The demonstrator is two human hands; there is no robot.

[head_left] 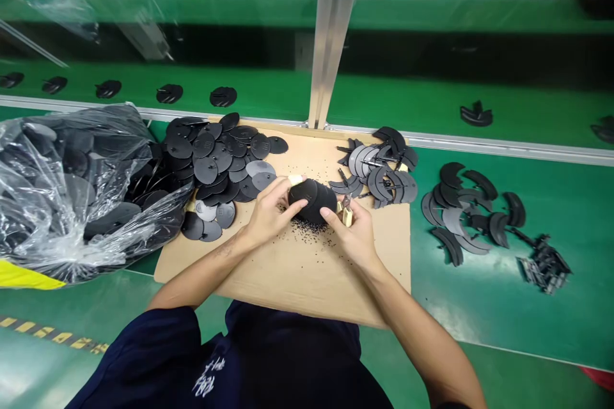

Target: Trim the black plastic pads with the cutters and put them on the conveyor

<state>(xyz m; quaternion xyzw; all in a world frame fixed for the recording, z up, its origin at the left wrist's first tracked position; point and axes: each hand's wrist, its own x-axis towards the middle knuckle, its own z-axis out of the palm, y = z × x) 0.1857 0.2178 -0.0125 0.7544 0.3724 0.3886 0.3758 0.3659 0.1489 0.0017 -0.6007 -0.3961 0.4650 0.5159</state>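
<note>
Several overlapping black discs (314, 203) are held between both hands over the cardboard sheet (288, 281). My left hand (274, 208) pinches their left side, thumb on top, with something pale on a fingertip. My right hand (354, 230) has its thumb on their right edge and also holds a small cutter (346, 212) with pale yellow handles. Beneath the discs, tiny black bits (311, 236) are scattered on the cardboard. A pile of black discs (223, 163) lies to the left, and curved black pieces (384, 169) lie to the right.
At the left bulges a clear plastic bag (77, 192) of black discs. More curved pieces (463, 211) and a heap of small black parts (547, 265) lie on the green table at the right. A metal post (333, 38) rises behind the cardboard.
</note>
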